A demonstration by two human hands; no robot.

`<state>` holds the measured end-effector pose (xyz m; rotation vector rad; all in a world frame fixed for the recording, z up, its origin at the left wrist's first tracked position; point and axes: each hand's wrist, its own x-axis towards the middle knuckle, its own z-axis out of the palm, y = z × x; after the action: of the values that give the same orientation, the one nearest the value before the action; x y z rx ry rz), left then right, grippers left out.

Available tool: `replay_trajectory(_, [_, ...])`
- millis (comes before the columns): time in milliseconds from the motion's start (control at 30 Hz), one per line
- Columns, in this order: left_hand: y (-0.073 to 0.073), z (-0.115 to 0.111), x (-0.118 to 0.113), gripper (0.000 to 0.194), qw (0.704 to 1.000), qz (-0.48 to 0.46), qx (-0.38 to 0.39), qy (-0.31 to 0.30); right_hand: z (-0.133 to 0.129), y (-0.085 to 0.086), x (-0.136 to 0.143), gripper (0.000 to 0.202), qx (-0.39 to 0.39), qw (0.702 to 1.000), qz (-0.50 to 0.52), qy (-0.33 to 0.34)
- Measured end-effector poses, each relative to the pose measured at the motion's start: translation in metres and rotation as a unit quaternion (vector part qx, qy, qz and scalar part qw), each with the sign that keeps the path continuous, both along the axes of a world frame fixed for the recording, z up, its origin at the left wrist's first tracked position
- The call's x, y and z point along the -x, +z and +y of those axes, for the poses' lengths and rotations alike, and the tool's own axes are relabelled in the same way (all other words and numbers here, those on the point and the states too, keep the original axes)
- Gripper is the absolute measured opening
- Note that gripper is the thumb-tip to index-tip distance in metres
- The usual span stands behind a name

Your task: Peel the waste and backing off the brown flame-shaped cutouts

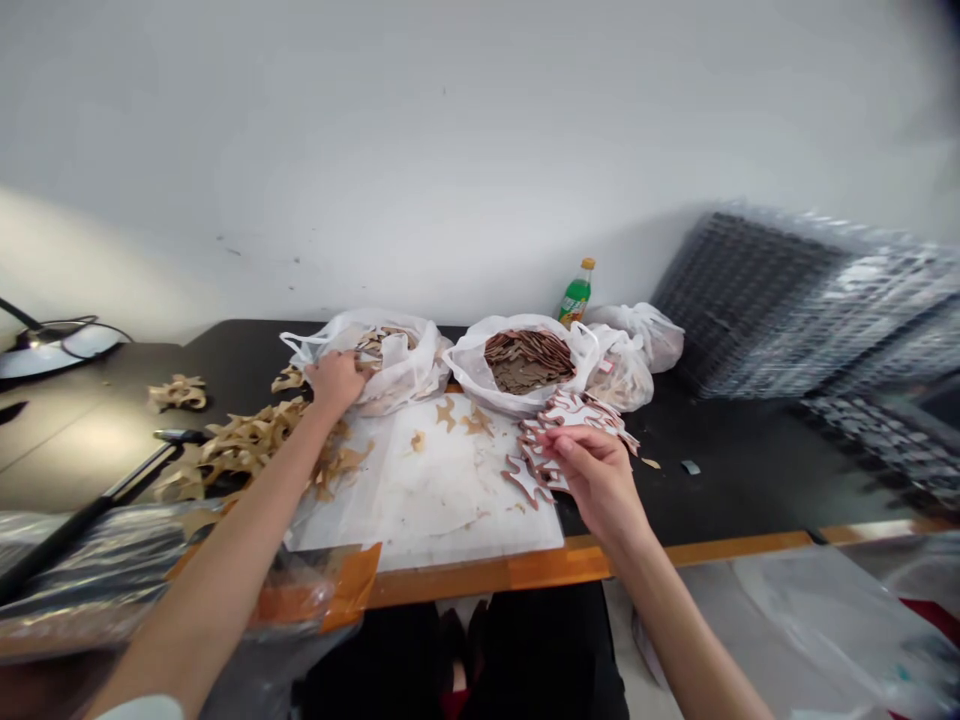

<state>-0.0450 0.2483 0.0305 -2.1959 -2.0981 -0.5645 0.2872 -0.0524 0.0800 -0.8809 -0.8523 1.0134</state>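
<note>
My left hand (337,381) reaches to the mouth of a white plastic bag (420,385) holding thin, flat pieces; its fingertips are hidden there. My right hand (598,478) is closed in a pinch, over a pile of flat, branching pieces (574,412) with white faces and brown edges. Whether something small sits between its thumb and finger I cannot make out. One such piece (527,480) lies at the pile's left edge. A second white bag (480,372), standing between my hands, is full of brown pieces (529,362).
Curled tan paper scraps (251,440) heap up left of a white sheet (442,490). Behind the bags stand a green bottle (576,293) and tied bags (652,335). Bubble-wrapped dark stacks (780,300) occupy the right. A lamp base (67,345) and black rod (90,510) are left.
</note>
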Motion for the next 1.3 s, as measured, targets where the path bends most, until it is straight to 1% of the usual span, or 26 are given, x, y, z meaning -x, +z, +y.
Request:
replay_trajectory(100, [0.004, -0.003, 0.0, 0.031, 1.0, -0.012, -0.008, -0.019, -0.003, 0.003, 0.003, 0.021, -0.01, 1.0, 0.009, 0.003])
replay_trajectory(233, [0.012, -0.011, 0.001, 0.024, 0.996, -0.042, -0.066, -0.044, -0.007, 0.005, 0.006, 0.02, -0.041, 0.999, 0.018, 0.018])
replay_trajectory(300, [0.02, -0.015, 0.003, 0.023, 0.993, -0.055, -0.096, -0.049, -0.008, 0.004, 0.007, 0.023, -0.06, 0.997, 0.022, 0.036])
replay_trajectory(400, [0.036, -0.024, 0.008, 0.022, 0.985, -0.078, -0.147, -0.046, -0.007, 0.003, 0.009, 0.024, -0.085, 0.993, 0.041, 0.072])
replay_trajectory(433, [0.042, -0.029, 0.009, 0.021, 0.979, -0.099, -0.172, -0.053, -0.007, 0.003, 0.01, 0.023, -0.09, 0.991, 0.051, 0.082])
replay_trajectory(500, [0.05, -0.043, 0.01, 0.019, 0.958, -0.156, -0.225, -0.085, -0.005, 0.003, 0.012, 0.022, -0.094, 0.989, 0.066, 0.096])
replay_trajectory(567, [0.051, -0.064, 0.005, 0.018, 0.931, -0.21, -0.266, -0.133, -0.003, 0.004, 0.012, 0.022, -0.09, 0.989, 0.067, 0.099])
replay_trajectory(600, [0.049, -0.077, 0.001, 0.019, 0.922, -0.222, -0.277, -0.154, -0.002, 0.004, 0.012, 0.023, -0.086, 0.99, 0.065, 0.096])
replay_trajectory(667, [0.037, -0.104, -0.011, 0.02, 0.913, -0.228, -0.278, -0.193, 0.001, 0.005, 0.011, 0.024, -0.081, 0.991, 0.063, 0.086])
replay_trajectory(767, [0.011, -0.138, -0.032, 0.019, 0.909, -0.228, -0.234, -0.259, 0.008, 0.006, 0.007, 0.027, -0.078, 0.992, 0.072, 0.073])
replay_trajectory(833, [-0.004, -0.152, -0.042, 0.017, 0.905, -0.227, -0.203, -0.295, 0.012, 0.005, 0.005, 0.031, -0.075, 0.992, 0.076, 0.064])
replay_trajectory(900, [-0.014, -0.158, -0.047, 0.016, 0.9, -0.225, -0.188, -0.323, 0.017, 0.005, 0.004, 0.036, -0.071, 0.994, 0.071, 0.048])
replay_trajectory(967, [-0.019, -0.159, -0.049, 0.016, 0.897, -0.217, -0.183, -0.339, 0.022, 0.005, 0.003, 0.039, -0.068, 0.995, 0.06, 0.026])
replay_trajectory(1167, [-0.027, -0.159, -0.048, 0.017, 0.891, -0.22, -0.18, -0.355, 0.045, 0.012, -0.004, 0.048, -0.072, 0.997, 0.012, -0.034])
replay_trajectory(1233, [-0.029, -0.159, -0.048, 0.016, 0.889, -0.223, -0.18, -0.357, 0.056, 0.015, -0.01, 0.051, -0.066, 0.997, -0.005, -0.043])
replay_trajectory(1300, [-0.03, -0.16, -0.048, 0.016, 0.889, -0.223, -0.183, -0.357, 0.069, 0.017, -0.018, 0.049, -0.058, 0.997, -0.02, -0.038])
